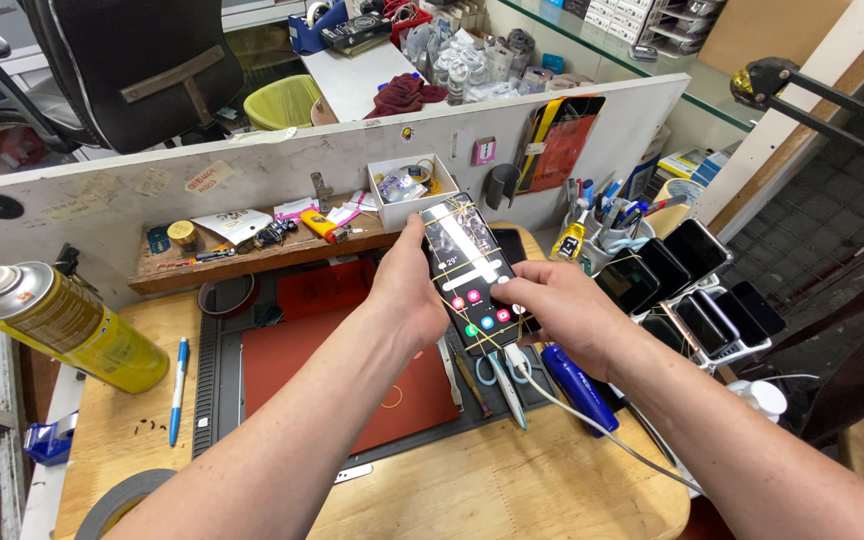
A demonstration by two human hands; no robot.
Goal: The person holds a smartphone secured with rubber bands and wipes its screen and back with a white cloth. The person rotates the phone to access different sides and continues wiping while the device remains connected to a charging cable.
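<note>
My left hand (407, 290) grips a black smartphone (467, 270) by its left edge, above the desk. The phone's screen is lit, showing coloured icons, and yellow rubber bands cross over it. A white cable (592, 425) runs from the phone's lower end toward the right. My right hand (552, 310) holds the phone's lower right side, with the fingertips on the screen near the icons.
A red mat (352, 380) on a dark work mat lies under the hands, with scissors (502, 375) and a blue tool (577, 385). A yellow spray can (62, 325) and blue pen (179, 385) lie left. Several phones (697, 290) stand right. A white box (412, 185) sits on the wooden shelf.
</note>
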